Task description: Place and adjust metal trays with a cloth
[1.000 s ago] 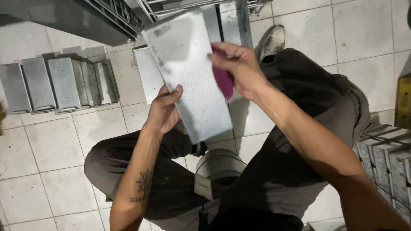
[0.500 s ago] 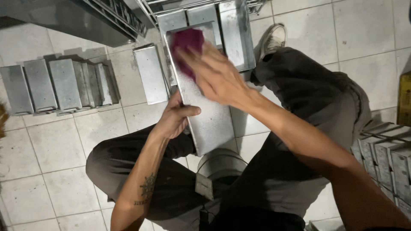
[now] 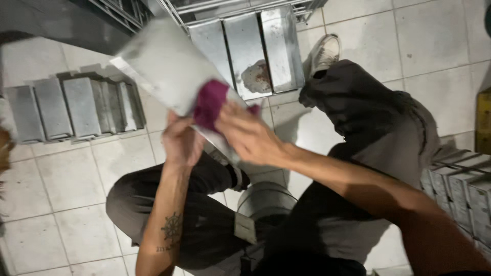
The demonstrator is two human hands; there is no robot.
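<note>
Now left hand (image 3: 181, 140) gripping metal tray (image 3: 163, 69), right hand (image 3: 245, 135) pressing purple cloth (image 3: 210, 105) against it.

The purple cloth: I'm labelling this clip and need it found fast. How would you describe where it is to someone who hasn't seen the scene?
Start at the tilted grey metal tray held up over the tiled floor, left of centre. At its lower end, the left hand grips the tray and the right hand presses the purple cloth onto it. It is the only vivid colour among grey metal.

A magenta cloth (image 3: 209, 105) lies on a grey metal tray (image 3: 163, 71) above pale tiles (image 3: 66, 179).
</note>
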